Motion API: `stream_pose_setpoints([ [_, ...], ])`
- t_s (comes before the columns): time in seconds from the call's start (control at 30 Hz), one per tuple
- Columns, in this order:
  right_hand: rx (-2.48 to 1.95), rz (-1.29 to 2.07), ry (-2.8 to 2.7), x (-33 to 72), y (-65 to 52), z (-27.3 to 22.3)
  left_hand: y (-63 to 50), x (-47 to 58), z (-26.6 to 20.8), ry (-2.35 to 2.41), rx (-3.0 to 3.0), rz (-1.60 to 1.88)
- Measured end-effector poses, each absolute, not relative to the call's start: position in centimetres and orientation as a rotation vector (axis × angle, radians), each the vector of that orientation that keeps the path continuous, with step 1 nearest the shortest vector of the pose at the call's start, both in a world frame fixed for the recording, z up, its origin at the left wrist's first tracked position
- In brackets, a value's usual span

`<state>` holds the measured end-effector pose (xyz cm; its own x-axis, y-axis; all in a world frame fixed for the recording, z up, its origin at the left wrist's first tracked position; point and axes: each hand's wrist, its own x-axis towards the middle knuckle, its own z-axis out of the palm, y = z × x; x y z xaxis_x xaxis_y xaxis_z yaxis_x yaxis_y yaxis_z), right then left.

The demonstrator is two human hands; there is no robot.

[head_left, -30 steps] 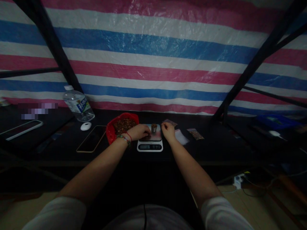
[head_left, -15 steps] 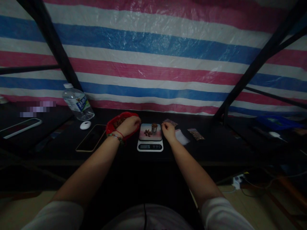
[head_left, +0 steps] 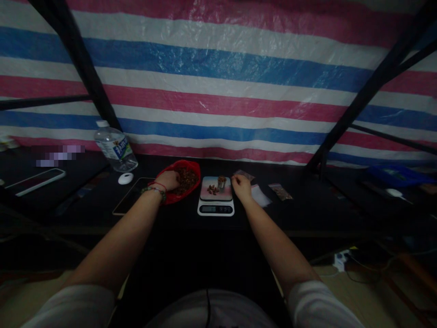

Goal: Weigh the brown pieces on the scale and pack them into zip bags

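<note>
My left hand (head_left: 170,181), a beaded bracelet and red cord at its wrist, reaches into a red bowl-shaped container (head_left: 175,197). Its fingers curl down onto small brown pieces (head_left: 187,178); the fingertips are hidden. Right of the container stands a white digital scale (head_left: 216,210). A small metal cup (head_left: 221,182) filled with brown bits rests on its plate, beside several loose brown pieces (head_left: 212,189). Close to the scale's right edge, my right hand (head_left: 241,187) has its fingers pinched together, and what they hold, if anything, cannot be made out.
Clear small bags (head_left: 261,196) lie by my right wrist, and a filled one (head_left: 281,192) farther right. To the left are a phone (head_left: 131,198), a white mouse-like object (head_left: 125,178) and a plastic bottle (head_left: 118,148). A striped sheet (head_left: 218,91) hangs behind, between dark metal bars.
My left hand has moved left, from the container's right rim to the pieces inside, uncovering more of them. My right hand stays beside the scale. The view has shifted slightly.
</note>
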<state>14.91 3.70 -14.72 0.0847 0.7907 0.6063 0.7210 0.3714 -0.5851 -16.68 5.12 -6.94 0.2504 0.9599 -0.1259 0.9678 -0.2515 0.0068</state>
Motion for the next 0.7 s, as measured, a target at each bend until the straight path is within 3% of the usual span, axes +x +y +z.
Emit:
stream_pose_setpoints([
  [0.4, -1.358, 0.099, -1.63, 15.0, 3.7, -14.7, 4.6, -16.6, -6.8, 2.001, 2.327, -0.253],
  [0.7, -1.362, 0.101, -1.628, 15.0, 3.8, -14.8, 4.8, -18.0, -6.9, 1.919, 2.38, -0.105],
])
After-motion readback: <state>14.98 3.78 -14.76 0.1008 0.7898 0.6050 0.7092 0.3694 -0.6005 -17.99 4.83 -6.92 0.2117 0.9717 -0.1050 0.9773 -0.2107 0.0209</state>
